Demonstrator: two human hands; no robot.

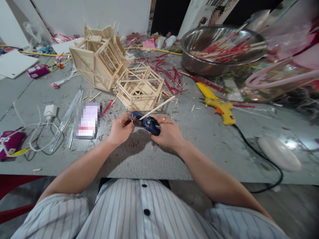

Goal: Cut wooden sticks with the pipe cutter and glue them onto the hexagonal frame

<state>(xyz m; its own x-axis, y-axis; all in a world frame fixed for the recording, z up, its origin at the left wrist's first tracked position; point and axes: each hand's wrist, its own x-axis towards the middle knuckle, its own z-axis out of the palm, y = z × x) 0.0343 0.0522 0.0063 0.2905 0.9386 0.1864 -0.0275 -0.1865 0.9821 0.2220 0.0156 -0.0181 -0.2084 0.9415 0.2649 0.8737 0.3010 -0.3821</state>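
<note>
My right hand [168, 132] is wrapped around a dark blue hand cutter [151, 124]. A thin pale wooden stick [158, 108] crosses the cutter's head and slants up to the right. The fingers of my left hand [122, 127] are pinched at the stick's lower end, close against the cutter's jaws. Just beyond both hands stands a six-sided frame of glued wooden sticks [140, 88]. Behind it to the left, a larger stick-built house model [98, 59] leans on its side.
A yellow glue gun [216, 103] lies at right, its black cord trailing past a white oval object [279, 152]. A steel basin [189, 63] holds red-wrapped sticks. At left are a phone [89, 119], a white charger [50, 112] and clear glue sticks [66, 116]. Red wrapper scraps [174, 78] litter the table.
</note>
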